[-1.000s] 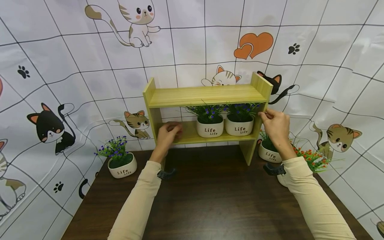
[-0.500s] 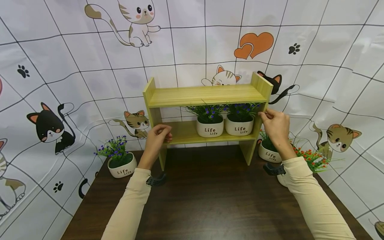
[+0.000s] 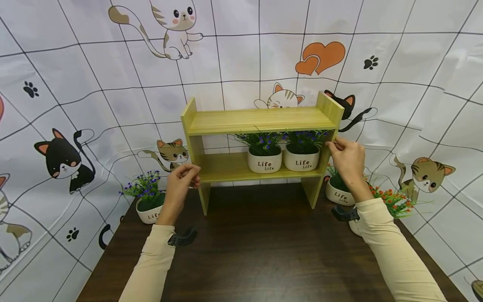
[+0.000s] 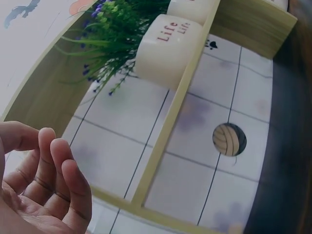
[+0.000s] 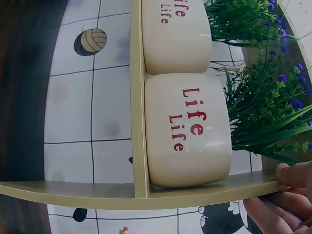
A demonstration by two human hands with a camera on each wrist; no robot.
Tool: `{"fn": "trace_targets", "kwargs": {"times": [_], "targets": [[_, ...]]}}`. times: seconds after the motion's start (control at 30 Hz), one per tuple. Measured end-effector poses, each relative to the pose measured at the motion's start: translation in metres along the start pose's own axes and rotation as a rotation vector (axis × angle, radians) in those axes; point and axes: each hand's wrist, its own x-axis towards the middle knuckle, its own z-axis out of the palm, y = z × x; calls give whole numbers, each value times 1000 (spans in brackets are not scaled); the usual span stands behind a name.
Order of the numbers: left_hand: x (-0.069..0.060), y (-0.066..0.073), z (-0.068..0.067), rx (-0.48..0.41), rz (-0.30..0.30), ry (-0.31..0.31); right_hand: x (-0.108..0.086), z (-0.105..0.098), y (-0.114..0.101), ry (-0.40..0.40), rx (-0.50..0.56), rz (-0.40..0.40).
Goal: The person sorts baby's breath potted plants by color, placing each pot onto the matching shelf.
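Nearest us, a cream sleeve (image 3: 400, 247) on each arm crosses the dark tabletop (image 3: 260, 256). By its right edge we see an orange-flowered plant (image 3: 393, 201), its pot mostly hidden. The left hand (image 3: 178, 188), fingers loosely bent and holding nothing, hangs just beside the wooden shelf (image 3: 260, 119) at its left panel, partly covering a purple-flowered planter (image 3: 145, 214). The right hand (image 3: 349, 161) pinches the right panel; another planter (image 3: 338, 195) sits behind it. Toward the tabletop's far edge, the shelf stands upright, two "Life" planters (image 3: 264, 164) side by side at its lower board's right end.
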Motion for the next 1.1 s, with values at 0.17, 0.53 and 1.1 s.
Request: {"fn": "trace_targets", "kwargs": {"times": [0.17, 0.53, 1.1], "targets": [[-9, -1, -16, 15, 13, 35, 0, 0, -1, -3, 0, 9], [-26, -11, -58, -43, -42, 143, 0, 1, 0, 6, -11, 1], [-55, -49, -131, 16, -111, 323, 0, 0, 0, 15, 5, -5]]}}
